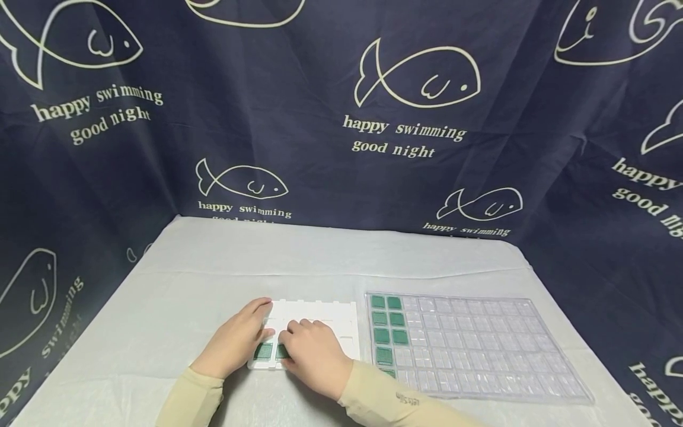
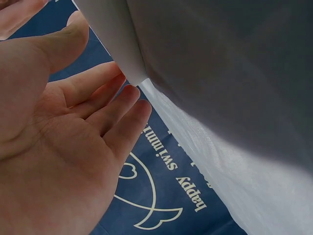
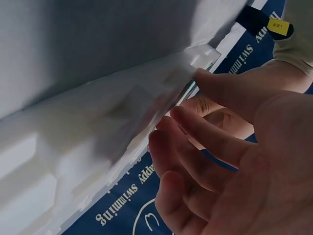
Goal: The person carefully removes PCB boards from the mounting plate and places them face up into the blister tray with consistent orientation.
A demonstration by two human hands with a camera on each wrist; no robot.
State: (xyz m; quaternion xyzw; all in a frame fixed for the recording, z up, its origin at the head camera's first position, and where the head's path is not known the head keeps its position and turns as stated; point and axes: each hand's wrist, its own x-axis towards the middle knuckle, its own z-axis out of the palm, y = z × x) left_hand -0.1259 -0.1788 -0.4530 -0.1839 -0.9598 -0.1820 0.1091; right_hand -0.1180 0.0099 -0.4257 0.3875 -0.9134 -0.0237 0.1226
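Observation:
On the table lies a white compartment tray with a green circuit-board-like square in its near left compartment. My left hand rests at the tray's left edge, its fingers nearly straight against the side. Over the tray's near half, my right hand has its fingers curled. Its thumb and index finger pinch a second green square, partly hidden by the hand, in the neighbouring compartment. In the right wrist view, the thumb and fingers meet at the white tray.
To the right lies a clear plastic tray with many small compartments. Several green squares fill its left columns; the right forearm covers its near left corner. Dark blue fish-print cloth hangs behind the white-covered table.

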